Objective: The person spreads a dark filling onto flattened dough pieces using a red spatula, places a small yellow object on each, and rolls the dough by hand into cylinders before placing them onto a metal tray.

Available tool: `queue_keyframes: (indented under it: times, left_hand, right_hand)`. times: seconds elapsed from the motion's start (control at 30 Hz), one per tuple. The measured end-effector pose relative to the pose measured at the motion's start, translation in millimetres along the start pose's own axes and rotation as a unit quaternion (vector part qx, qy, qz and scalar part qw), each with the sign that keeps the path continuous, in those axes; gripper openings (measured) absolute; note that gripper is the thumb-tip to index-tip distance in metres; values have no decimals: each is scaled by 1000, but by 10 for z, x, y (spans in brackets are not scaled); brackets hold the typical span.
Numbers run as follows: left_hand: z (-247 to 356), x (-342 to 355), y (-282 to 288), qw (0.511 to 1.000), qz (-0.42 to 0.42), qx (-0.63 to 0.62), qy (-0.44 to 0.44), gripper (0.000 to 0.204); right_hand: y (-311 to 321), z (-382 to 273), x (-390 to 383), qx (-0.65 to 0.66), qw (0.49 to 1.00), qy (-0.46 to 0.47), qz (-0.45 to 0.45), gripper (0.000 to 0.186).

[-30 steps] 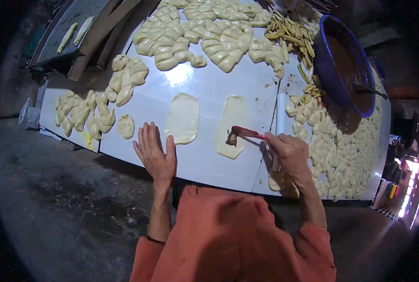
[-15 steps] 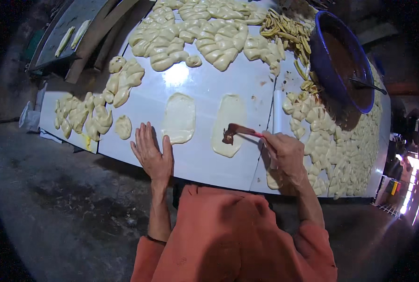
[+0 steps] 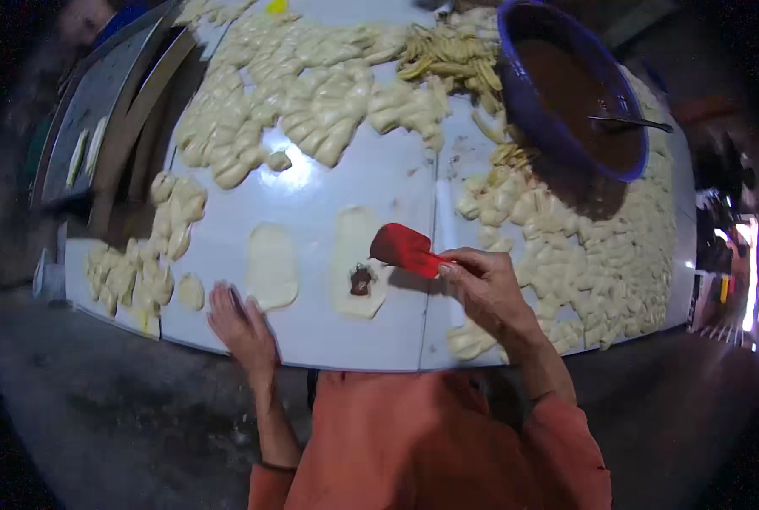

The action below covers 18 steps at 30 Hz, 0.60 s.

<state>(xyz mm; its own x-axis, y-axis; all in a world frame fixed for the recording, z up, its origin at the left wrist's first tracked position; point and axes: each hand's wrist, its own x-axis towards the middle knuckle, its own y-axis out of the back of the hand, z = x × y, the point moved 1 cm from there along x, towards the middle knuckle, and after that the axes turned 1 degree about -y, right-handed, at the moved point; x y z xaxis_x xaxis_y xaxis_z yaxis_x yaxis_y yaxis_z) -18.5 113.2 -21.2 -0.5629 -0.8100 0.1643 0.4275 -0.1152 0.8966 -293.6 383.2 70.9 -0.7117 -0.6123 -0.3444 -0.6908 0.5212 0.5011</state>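
My right hand point(image 3: 486, 293) grips a red spatula point(image 3: 409, 248) by its handle, its brown-smeared blade raised above a flattened oval dough sheet point(image 3: 354, 229). On the near part of that sheet lies a dab of brown paste point(image 3: 361, 280). My left hand point(image 3: 243, 331) rests flat near the table's front edge, fingers stretched out and holding nothing. Just beyond its fingertips is a second flat dough sheet point(image 3: 273, 268), bare on top. To the left of the hand lies a small round dough piece point(image 3: 191, 291).
A blue-purple basin point(image 3: 515, 93) of brown paste, with a spoon point(image 3: 630, 123) in it, stands at the far right. Sliced yellow strips, apparently banana point(image 3: 451, 64), lie beside it. Many dough pieces point(image 3: 311, 110) cover the back and right side. Trays point(image 3: 99, 127) are at left.
The spatula has lifted off the dough and turned, leaving the brown paste behind. The whole view has shifted, so the table appears further left and lower. My left hand stays by the front edge.
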Motion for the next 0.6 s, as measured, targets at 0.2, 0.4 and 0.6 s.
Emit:
queue_keyframes:
  times: [0.2,0.4,0.6]
  left_hand:
    - [25,-12,-36,999,-3,47,5,51]
    - [206,42,13,999,22,37,23,52]
    - [-47,-7,-69,997,14,72,12,52]
  right_hand:
    - [1443,-53,319,182,963,-4,197,28]
    - [2800,295,932,-167,916,128,342,32]
    - [2824,414,1509,-413,904,44,106,29]
